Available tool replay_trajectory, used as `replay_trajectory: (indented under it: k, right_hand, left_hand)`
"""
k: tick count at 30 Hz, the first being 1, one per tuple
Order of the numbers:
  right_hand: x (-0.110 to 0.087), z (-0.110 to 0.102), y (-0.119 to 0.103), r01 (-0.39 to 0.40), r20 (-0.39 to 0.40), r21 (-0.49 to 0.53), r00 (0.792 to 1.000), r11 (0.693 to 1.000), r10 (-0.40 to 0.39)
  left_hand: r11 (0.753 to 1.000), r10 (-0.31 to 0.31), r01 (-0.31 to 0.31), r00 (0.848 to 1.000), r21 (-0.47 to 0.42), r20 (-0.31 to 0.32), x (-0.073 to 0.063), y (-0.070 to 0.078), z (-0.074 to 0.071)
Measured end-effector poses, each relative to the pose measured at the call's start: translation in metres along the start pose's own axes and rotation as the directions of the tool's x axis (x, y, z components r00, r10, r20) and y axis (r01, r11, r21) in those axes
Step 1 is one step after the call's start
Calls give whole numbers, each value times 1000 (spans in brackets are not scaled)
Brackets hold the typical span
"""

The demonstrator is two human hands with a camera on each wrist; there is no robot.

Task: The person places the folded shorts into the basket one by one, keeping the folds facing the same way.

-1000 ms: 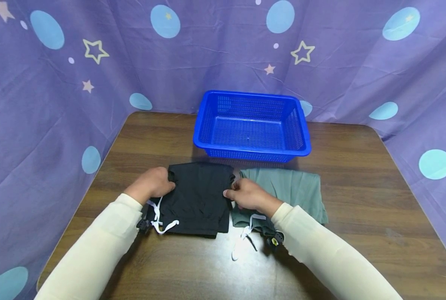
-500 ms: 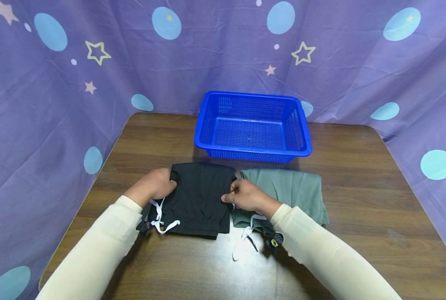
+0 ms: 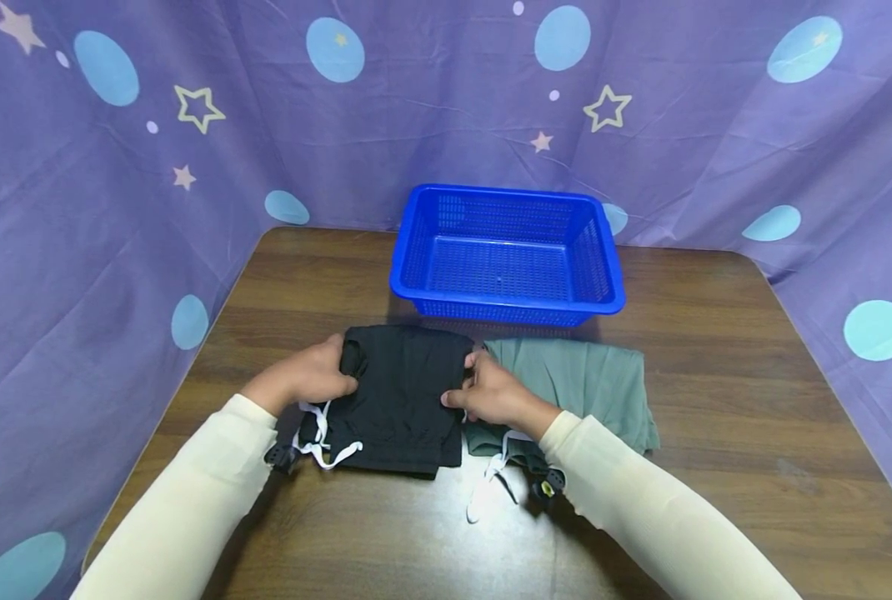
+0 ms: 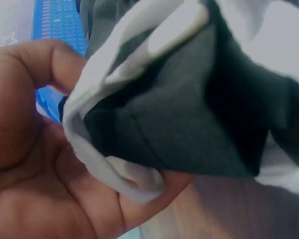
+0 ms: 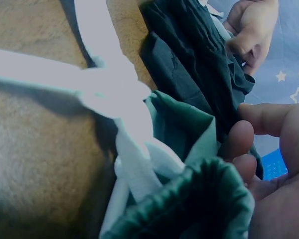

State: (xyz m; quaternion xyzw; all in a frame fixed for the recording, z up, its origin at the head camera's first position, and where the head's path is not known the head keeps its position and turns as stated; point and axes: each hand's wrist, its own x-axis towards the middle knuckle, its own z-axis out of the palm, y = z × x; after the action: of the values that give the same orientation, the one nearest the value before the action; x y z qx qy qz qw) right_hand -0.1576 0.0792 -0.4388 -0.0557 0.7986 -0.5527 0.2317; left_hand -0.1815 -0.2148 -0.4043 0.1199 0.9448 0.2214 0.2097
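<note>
Folded black drawstring pants [image 3: 404, 400] lie on the table in the head view, their white cord trailing at the front left. My left hand [image 3: 307, 375] holds their left edge, thumb on top and fingers beneath; the left wrist view shows the white cord loop [image 4: 89, 149] across this hand [image 4: 35, 139]. At the right edge, my right hand [image 3: 494, 392] pinches the black cloth. Folded green drawstring pants [image 3: 581, 379] lie just right, partly under my right forearm. In the right wrist view, their gathered waistband [image 5: 189, 194] and knotted white cord [image 5: 124, 94] are close to the camera.
A blue perforated plastic basket [image 3: 506, 304] stands behind the two garments, with nothing in it. The wooden table [image 3: 739, 400] extends to both sides. A purple patterned curtain [image 3: 446, 108] hangs behind and at the sides.
Both hands stay at the black pants' side edges, with small shifts of the fingers. The left thumb sits slightly further onto the cloth. The green pants and basket stay in place.
</note>
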Motion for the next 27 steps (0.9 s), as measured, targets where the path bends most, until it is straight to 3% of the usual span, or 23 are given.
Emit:
replay_trajectory:
  k: [8,15,22,27]
  right_hand:
    - [2,1,2,23,-63,-28,998,999,-25]
    - [3,1,5,97,-34,20,995,995,-96]
    - [-3,-3,2,214,-30,-130,975,968,-219]
    - [-7,-4,0,256,-66,-179,960,950,-272]
  left_hand:
    - [999,34,-34,999,-17,-19,0,-4,3]
    - [998,51,-52,997,-26,-63,-1,-5,4]
    - [995,65,-73,992,-64,-110,-4,-3,3]
    - [989,84,-98,989,-109,-125,-5,1,1]
